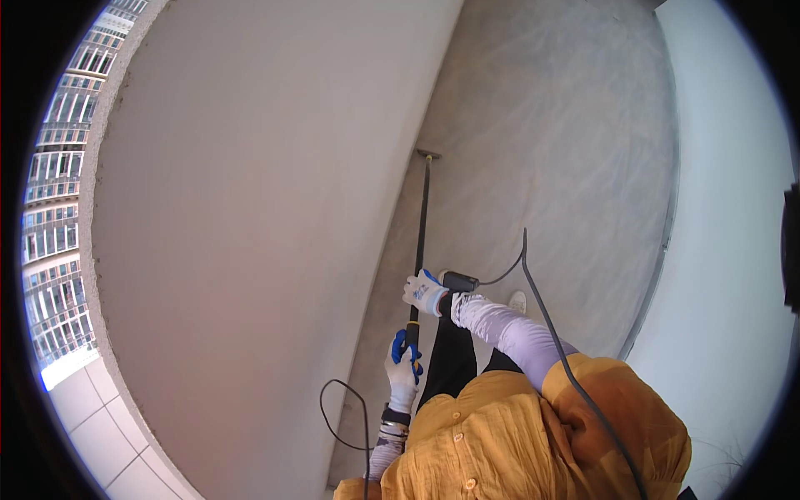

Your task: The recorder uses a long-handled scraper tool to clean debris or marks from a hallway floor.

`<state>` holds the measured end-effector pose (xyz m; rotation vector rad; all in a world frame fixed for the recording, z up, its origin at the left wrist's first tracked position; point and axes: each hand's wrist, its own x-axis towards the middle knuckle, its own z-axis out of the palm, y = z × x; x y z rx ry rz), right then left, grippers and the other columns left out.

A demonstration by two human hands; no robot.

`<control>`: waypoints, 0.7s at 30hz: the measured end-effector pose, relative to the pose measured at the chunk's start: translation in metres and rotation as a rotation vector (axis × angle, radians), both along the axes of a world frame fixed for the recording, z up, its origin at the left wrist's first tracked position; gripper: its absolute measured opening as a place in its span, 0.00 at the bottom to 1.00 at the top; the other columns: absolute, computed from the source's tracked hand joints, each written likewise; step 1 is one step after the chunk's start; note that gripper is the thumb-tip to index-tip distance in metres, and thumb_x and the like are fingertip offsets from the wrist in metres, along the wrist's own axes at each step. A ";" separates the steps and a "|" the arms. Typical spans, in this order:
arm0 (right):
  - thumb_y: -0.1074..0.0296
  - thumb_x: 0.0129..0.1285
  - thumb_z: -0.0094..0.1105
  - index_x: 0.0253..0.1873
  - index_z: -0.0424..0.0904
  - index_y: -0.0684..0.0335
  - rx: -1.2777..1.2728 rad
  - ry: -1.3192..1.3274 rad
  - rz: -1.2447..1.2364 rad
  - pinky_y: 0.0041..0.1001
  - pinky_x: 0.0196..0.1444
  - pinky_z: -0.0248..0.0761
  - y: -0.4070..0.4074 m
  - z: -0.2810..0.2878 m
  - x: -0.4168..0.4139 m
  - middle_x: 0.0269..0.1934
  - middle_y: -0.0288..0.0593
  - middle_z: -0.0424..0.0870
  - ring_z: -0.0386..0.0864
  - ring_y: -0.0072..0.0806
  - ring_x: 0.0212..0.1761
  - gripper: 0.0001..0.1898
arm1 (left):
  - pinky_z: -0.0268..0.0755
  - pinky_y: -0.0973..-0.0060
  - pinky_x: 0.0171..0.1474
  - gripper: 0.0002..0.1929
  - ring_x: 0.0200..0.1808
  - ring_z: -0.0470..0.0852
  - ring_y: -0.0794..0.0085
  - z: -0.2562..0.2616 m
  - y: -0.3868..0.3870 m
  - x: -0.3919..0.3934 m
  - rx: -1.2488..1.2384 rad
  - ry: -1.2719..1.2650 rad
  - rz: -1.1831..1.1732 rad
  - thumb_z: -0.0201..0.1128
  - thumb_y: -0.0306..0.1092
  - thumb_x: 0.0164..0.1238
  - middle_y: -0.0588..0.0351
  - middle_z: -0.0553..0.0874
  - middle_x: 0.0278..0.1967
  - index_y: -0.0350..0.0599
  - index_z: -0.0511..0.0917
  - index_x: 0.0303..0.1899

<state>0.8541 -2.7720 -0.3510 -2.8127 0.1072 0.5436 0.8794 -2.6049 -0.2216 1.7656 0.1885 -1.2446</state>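
Observation:
A long-handled floor scraper runs up the view, its narrow flat head on the floor close to the foot of the low wall. My right hand, in a white and blue work glove, is closed around the dark shaft. Nearer my body, my left hand, gloved the same way, wraps the black grip at the handle's end. A dark cabled device sits at my right wrist. On the left wrist is a black band.
The plastered low wall borders the left side, with building facades beyond its rough top edge. Bare concrete floor stretches ahead to a pale wall at right. Cables hang by both arms. One shoe shows below.

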 end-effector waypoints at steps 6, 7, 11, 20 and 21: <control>0.64 0.58 0.55 0.37 0.80 0.44 -0.049 0.104 0.007 0.34 0.41 0.66 -0.056 -0.024 0.011 0.38 0.29 0.79 0.74 0.28 0.48 0.05 | 0.60 0.85 0.16 0.20 0.15 0.68 0.82 -0.030 -0.049 0.006 -0.065 0.023 0.017 0.54 0.30 0.68 0.57 0.76 0.26 0.45 0.68 0.61; 0.64 0.58 0.55 0.37 0.80 0.44 -0.044 0.111 0.024 0.34 0.41 0.66 -0.053 -0.026 0.010 0.38 0.29 0.79 0.74 0.28 0.48 0.05 | 0.60 0.85 0.18 0.21 0.17 0.67 0.83 -0.029 -0.047 0.005 -0.047 0.040 0.014 0.53 0.29 0.68 0.58 0.76 0.28 0.45 0.67 0.62; 0.64 0.57 0.55 0.37 0.81 0.45 0.004 0.142 0.128 0.36 0.37 0.65 -0.029 -0.034 0.013 0.38 0.29 0.79 0.74 0.30 0.47 0.06 | 0.64 0.86 0.26 0.22 0.28 0.71 0.84 -0.046 -0.016 0.005 -0.022 0.100 0.052 0.54 0.26 0.68 0.60 0.78 0.36 0.45 0.66 0.63; 0.65 0.54 0.57 0.35 0.80 0.46 0.262 0.118 0.202 0.39 0.34 0.65 -0.035 -0.035 0.026 0.33 0.29 0.81 0.77 0.31 0.44 0.05 | 0.62 0.87 0.23 0.24 0.22 0.70 0.83 -0.021 -0.014 0.019 0.078 0.130 0.122 0.55 0.22 0.65 0.57 0.80 0.32 0.44 0.67 0.63; 0.65 0.54 0.57 0.35 0.80 0.46 0.248 0.109 0.185 0.39 0.35 0.66 -0.031 -0.034 0.029 0.33 0.29 0.81 0.77 0.31 0.44 0.05 | 0.62 0.87 0.23 0.24 0.22 0.70 0.83 -0.027 -0.012 0.019 0.042 0.089 0.096 0.55 0.22 0.65 0.57 0.80 0.32 0.44 0.67 0.63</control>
